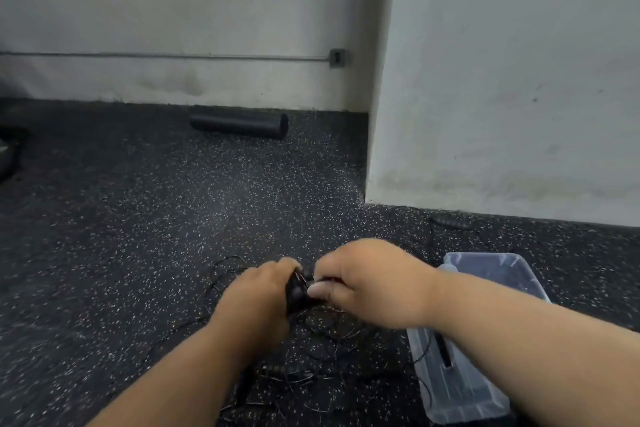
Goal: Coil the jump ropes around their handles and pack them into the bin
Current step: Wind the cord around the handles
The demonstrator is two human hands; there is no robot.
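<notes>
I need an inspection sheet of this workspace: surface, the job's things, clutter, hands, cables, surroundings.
Surface: dark speckled floor.
Job's things: black handles gripped between both hands; thin rope loose on the floor; another handle near the wall; clear bin at right, holding a dark handle.
Clutter: black foam roller by the far wall.
Hands: left hand grips the handles; right hand pinches at them.
Cables: conduit to a wall box.
Surroundings: white walls.

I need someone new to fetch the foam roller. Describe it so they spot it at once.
Start at the back wall with the conduit pipe running to a small outlet box. Just below, where wall meets the speckled floor, lies the foam roller. It is a thick, smooth black cylinder, far bulkier than the thin rope handles nearer the bin.
</notes>
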